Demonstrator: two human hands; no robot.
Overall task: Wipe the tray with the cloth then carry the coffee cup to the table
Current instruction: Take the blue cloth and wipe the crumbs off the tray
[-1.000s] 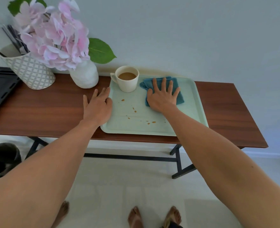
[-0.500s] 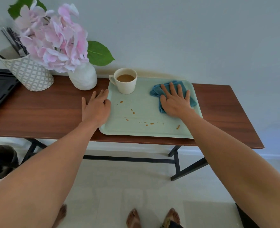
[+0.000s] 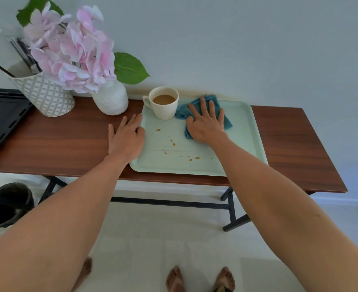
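Smooth dark wood tabletop (image 3: 72, 142) runs under both my hands. My right hand (image 3: 206, 125) lies flat, fingers spread, pressing the crumpled blue cloth (image 3: 226, 122) onto the pale green tray (image 3: 245, 131). My left hand (image 3: 126, 138) rests open at the tray's left edge. Brown drips (image 3: 171, 142) lie between my hands. Just beyond my right fingertips stands the cream cup (image 3: 164, 108), holding milky coffee, touching the cloth.

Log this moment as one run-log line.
phase: wiping | right hand flat on blue cloth | left hand bracing pale green tray | brown drips remain | white coffee cup on tray
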